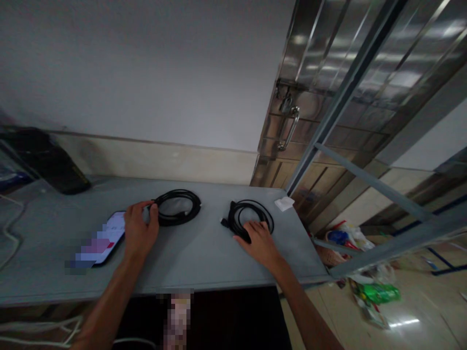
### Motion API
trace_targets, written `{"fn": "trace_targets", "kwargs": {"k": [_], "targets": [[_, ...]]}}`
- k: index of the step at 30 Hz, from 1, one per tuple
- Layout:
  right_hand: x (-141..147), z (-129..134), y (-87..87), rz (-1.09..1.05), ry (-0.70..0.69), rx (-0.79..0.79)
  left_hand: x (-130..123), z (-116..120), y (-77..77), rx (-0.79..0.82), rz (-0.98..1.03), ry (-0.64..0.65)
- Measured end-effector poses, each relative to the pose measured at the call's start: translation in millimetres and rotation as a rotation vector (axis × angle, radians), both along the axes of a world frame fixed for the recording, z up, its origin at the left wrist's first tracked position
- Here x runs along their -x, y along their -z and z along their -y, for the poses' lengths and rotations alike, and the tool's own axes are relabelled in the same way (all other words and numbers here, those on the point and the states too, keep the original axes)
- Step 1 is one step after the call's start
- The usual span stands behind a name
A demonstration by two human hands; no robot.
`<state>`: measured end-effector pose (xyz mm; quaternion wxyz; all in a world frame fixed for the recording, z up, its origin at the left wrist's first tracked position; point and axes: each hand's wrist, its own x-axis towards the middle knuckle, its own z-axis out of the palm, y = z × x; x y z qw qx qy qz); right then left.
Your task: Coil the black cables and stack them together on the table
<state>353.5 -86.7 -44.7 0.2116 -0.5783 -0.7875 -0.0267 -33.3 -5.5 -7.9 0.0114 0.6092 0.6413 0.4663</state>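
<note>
Two coiled black cables lie on the grey table (204,253). My left hand (141,228) is at the left edge of the left coil (179,208), thumb and fingers closed on its rim. On the right, my right hand (260,239) rests over the lower part of the other coil (251,210), its fingers bent around the cable. A connector sticks out at that coil's left side. A phone (116,229) with a lit screen lies just left of my left hand, partly blurred out.
A black object (54,163) leans at the back left near a white cord (14,233). A crumpled white paper (284,203) lies at the back right corner. Grey metal posts (317,141) rise at the right; bags and a green bottle (379,293) are on the floor.
</note>
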Motion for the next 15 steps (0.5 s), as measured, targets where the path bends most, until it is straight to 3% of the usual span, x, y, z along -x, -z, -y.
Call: {"fn": "trace_targets", "kwargs": {"k": [15], "targets": [[4.5,15.8,3.4,0.04,0.044,-0.059,0.6,0.4,0.3,-0.084,0.03,0.024]]}}
